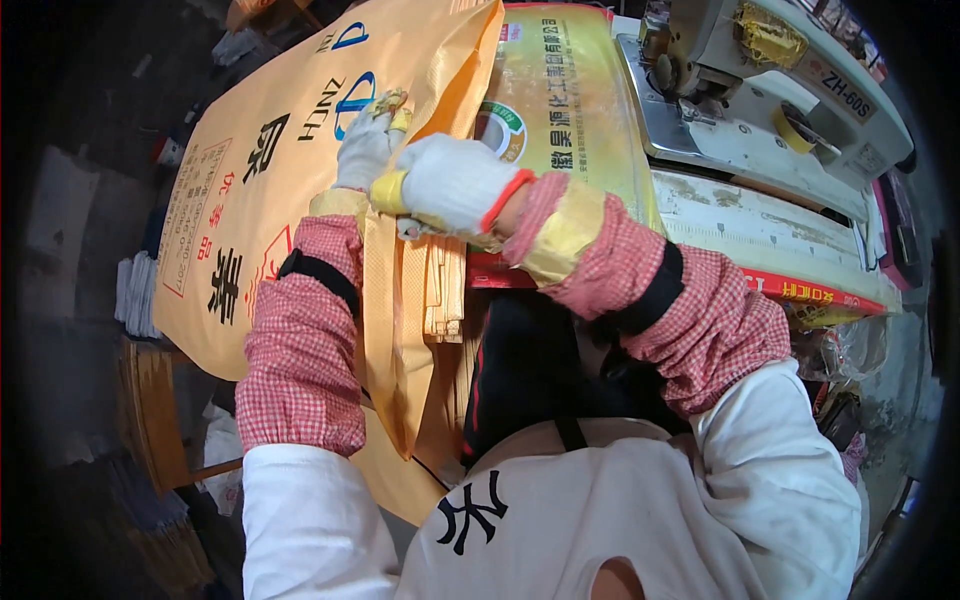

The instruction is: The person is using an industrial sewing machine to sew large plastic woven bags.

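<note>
A large tan woven sack (215, 190) with printed marks lies at left and centre, its near edge folded and hanging toward my lap. My left hand (368, 145), in a white glove with yellow-wrapped fingertips, is on the sack's upper face, its fingers drawn together and gripping the material. Just right of it, my right hand (455, 180), gloved the same way, is closed like a fist on the sack's folded edge. Its yellow-wrapped thumb points toward the left wrist. A stack of folded tan sacks (444, 290) shows below the right hand.
A sewing machine (800, 90) stands at the upper right, with a roll of yellow tape (792, 130) on it. Beneath my right hand and beyond it lies a yellow-green printed sack (590, 110). A wooden frame (160, 420) stands at the lower left.
</note>
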Motion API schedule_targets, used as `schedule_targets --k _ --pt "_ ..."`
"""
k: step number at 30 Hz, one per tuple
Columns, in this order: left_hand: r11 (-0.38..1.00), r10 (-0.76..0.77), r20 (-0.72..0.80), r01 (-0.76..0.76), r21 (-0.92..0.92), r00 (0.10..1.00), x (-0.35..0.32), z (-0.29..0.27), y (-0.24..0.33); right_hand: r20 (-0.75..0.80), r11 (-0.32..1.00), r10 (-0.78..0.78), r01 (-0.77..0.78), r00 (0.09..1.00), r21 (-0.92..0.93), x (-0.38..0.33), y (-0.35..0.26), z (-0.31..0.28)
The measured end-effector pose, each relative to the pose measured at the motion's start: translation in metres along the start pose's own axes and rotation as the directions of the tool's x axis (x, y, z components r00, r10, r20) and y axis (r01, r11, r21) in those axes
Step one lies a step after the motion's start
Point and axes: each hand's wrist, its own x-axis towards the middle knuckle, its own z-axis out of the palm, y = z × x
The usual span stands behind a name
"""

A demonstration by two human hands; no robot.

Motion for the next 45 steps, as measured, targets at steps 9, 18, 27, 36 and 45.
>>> schedule_targets --k 9,18,27,36,45 --pt "0.997 0.017 0.067 -0.022 0.075 0.998 -0.008 -0.021 0.021 0.549 0.023 0.564 -0.676 0.617 0.737 -0.016 -0.03 -0.004" --pt "0.988 -0.027 0.133 0.006 0.157 0.991 -0.005 -0.021 0.019 0.11 0.986 0.044 -0.061 0.993 0.152 -0.016 -0.06 -0.002" --pt "0.995 0.002 0.055 -0.008 0.101 0.998 -0.009 -0.022 0.021 0.679 -0.377 0.439 -0.565 0.589 0.734 -0.031 -0.073 -0.013" --pt "0.978 -0.029 0.104 0.007 0.21 0.994 -0.008 -0.022 0.023 0.503 0.446 0.619 -0.797 0.604 0.408 -0.028 -0.093 -0.007" --pt "0.955 -0.027 0.162 -0.022 0.295 0.986 -0.005 -0.024 0.024 0.537 0.638 0.491 -0.703 0.686 0.315 -0.023 -0.095 -0.004"
